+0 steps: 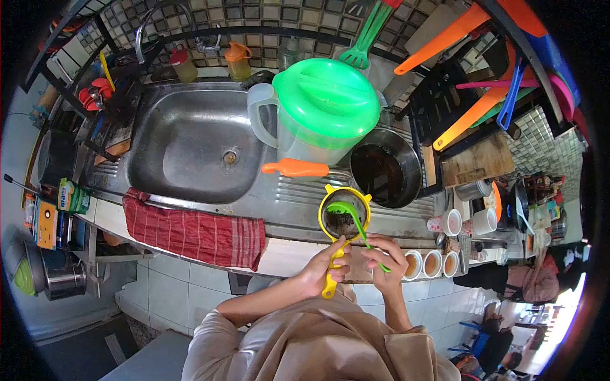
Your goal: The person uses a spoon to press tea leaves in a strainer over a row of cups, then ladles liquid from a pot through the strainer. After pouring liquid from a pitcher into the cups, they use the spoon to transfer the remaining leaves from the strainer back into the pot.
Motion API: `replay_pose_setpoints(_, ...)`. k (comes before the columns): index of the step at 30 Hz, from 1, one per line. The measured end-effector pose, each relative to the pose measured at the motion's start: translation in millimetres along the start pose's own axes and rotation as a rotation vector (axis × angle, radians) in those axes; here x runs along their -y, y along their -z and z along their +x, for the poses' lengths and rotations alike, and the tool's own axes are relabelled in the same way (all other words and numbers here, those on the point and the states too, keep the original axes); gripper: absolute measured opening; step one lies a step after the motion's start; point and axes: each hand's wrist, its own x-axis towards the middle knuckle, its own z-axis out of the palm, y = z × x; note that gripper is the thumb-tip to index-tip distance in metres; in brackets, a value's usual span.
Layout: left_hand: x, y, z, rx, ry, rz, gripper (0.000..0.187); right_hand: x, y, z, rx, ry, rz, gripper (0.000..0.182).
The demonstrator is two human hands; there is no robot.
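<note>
The left hand's (327,265) grip is closed around the yellow handle of a strainer (321,217), with the end of the handle poking out below the fingers. The right hand's (385,259) grip is pinched on the thin stem of a green plastic spoon (343,207), whose bowl sits inside the strainer. The strainer has a round yellow plastic rim and fine mesh, with dark wet bits (342,223) in it; the spoon hides part of these. It is over the ribbed metal surface (286,197); whether it touches cannot be told. Right of the strainer, three white cups (433,263) of brown liquid stand in a row. Left of it, a red checked cloth (197,232) hangs over the edge. Beyond the strainer to the right is a round metal pot (412,162) with dark liquid. Directly beyond it, a clear plastic jug (305,141) with a green lid (327,98) blocks some of the wall. Beyond it to the left is a steel sink (190,140).
</note>
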Motion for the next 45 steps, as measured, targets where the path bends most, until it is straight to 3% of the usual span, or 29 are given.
replay_pose_setpoints(7,-1,-1,0,0.001,0.000,0.021,0.030,-3,-2,3,-0.091,-0.036,0.060,0.016)
replay_pose_setpoints(23,0,2,1,0.013,0.006,-0.011,0.030,-10,5,-1,-0.039,-0.103,0.264,0.012)
replay_pose_setpoints(26,2,4,2,0.030,0.012,-0.012,0.030,-9,-1,2,-0.107,-0.124,0.172,0.026)
replay_pose_setpoints(30,0,3,-1,0.017,0.004,-0.023,0.030,-15,1,-4,-0.068,-0.119,0.236,0.028)
replay_pose_setpoints(32,0,2,-1,0.021,0.019,-0.014,0.030,-17,3,-6,-0.180,-0.187,0.275,0.030)
replay_pose_setpoints(36,-1,2,0,0.009,0.010,0.002,0.029,-7,2,3,-0.134,-0.124,0.193,0.030)
replay_pose_setpoints(42,-1,1,-1,0.002,0.011,0.017,0.030,12,6,6,-0.248,-0.148,0.148,0.021)
replay_pose_setpoints(45,-1,3,1,0.001,-0.006,0.041,0.030,17,2,10,-0.164,-0.197,0.020,0.016)
